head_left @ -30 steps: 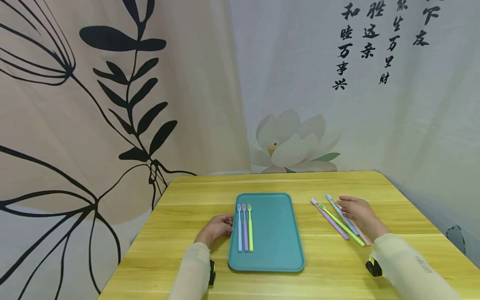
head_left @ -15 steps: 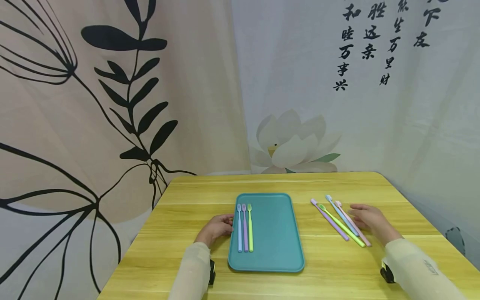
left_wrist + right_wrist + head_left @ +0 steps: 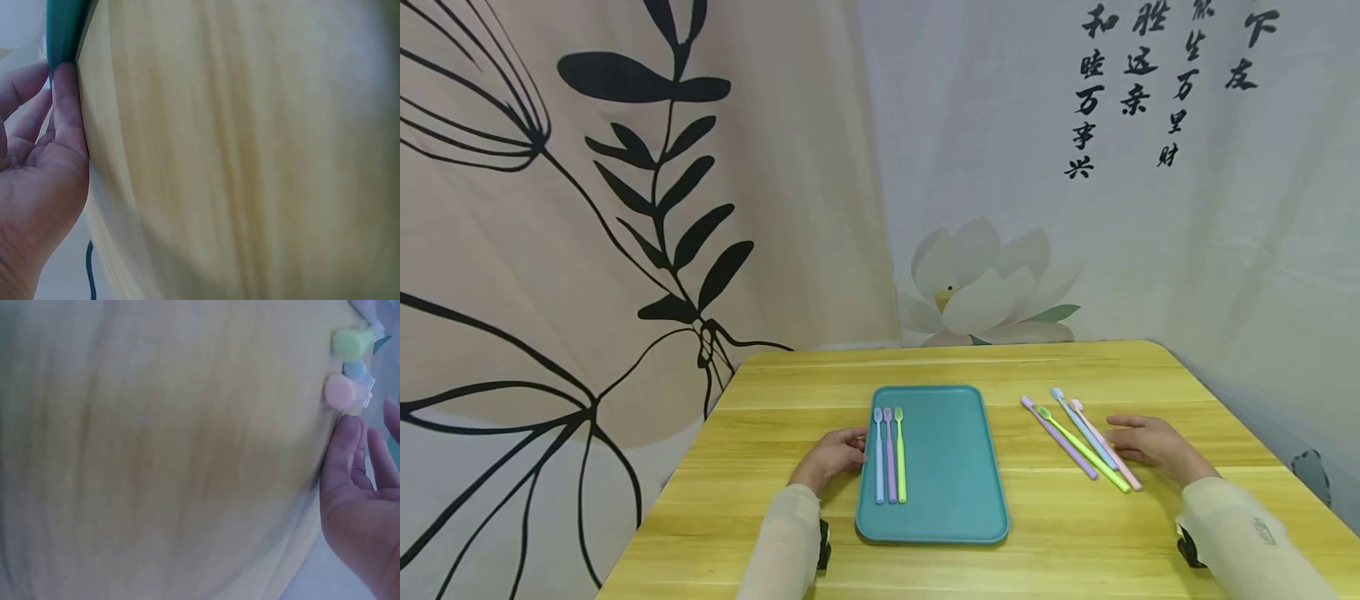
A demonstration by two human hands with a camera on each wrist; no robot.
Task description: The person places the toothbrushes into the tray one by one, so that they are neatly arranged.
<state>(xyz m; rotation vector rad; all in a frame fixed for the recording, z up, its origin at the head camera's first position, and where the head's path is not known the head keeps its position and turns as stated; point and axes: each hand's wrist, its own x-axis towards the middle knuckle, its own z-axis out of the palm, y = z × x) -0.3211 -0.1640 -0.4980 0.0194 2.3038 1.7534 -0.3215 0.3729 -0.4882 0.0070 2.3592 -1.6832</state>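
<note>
My left hand (image 3: 831, 458) is at the left edge of a teal tray (image 3: 951, 467) in the head view. Up close in the left wrist view, its fingers (image 3: 67, 103) pinch the tray's rim. Along the tray's left side lie a blue toothbrush (image 3: 879, 458), a purple one and a green one, side by side. To the right of the tray, more toothbrushes fan out on the table: purple (image 3: 1060, 439), green (image 3: 1086, 452), blue (image 3: 1086, 432) and pink (image 3: 1107, 447). My right hand (image 3: 1161, 448) is beside the pink toothbrush with fingers extended, holding nothing; whether it touches the handle I cannot tell.
Everything lies on a wooden table (image 3: 760, 400) with a rounded far right corner. Behind it hangs a printed cloth (image 3: 805, 167) with plants, a flower and writing. Dark bands (image 3: 823, 546) sit at both wrists.
My right hand has drawn back to the right, away from over the toothbrushes, so the pink one is fully in sight. The left hand, the tray and the toothbrushes stay put.
</note>
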